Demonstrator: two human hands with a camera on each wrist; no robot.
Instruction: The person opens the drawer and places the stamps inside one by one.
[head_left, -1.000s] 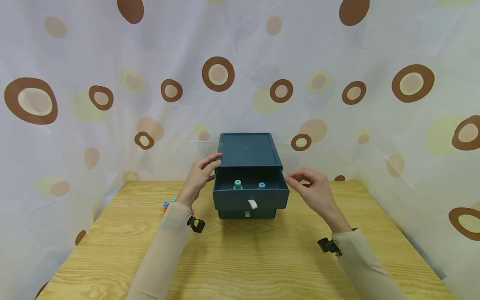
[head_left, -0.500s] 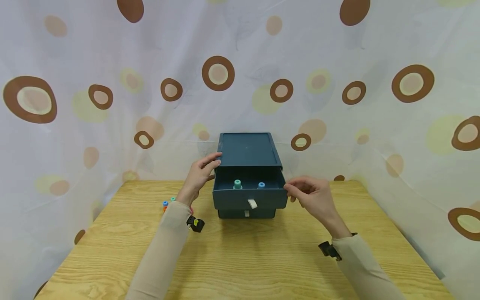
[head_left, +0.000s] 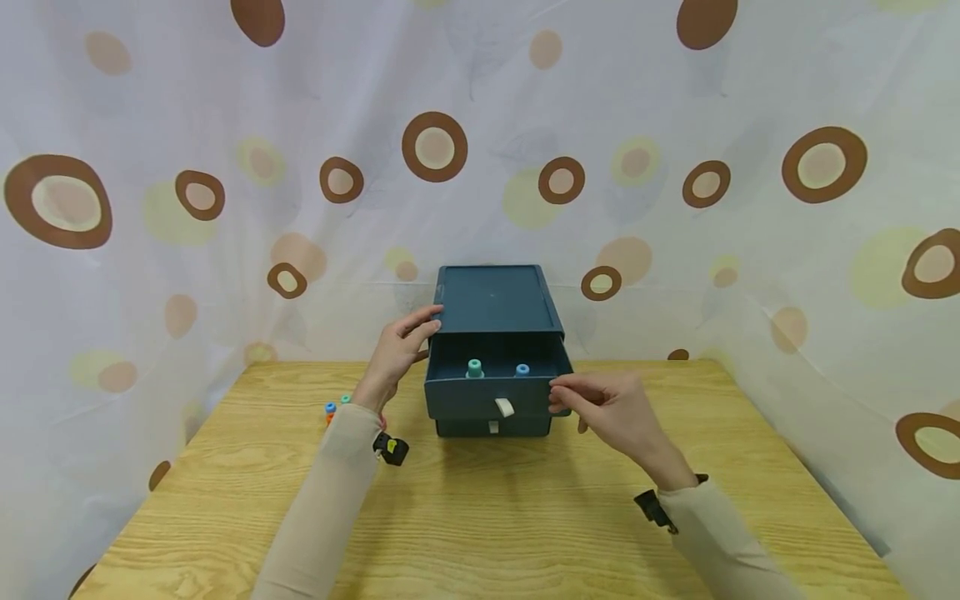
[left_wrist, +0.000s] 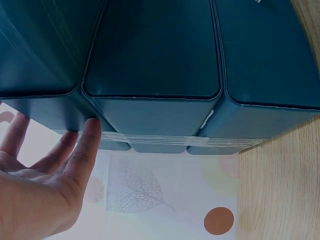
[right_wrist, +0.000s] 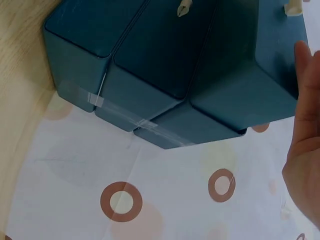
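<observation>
Blue cabinet (head_left: 495, 296), left hand (head_left: 393, 354) spread against side, right hand (head_left: 611, 412), slightly bent, at drawer (head_left: 461, 398)

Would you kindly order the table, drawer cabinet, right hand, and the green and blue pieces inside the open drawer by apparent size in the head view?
1. Table
2. Drawer cabinet
3. Right hand
4. Green piece and blue piece: partly hidden, too alike to rank

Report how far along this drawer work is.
Done: the top drawer is out, holding a teal piece and a blue piece. In hand: the left hand touches the cabinet; the right hand is at the drawer's front. Remaining: perhaps closing it, since it stands open.
</observation>
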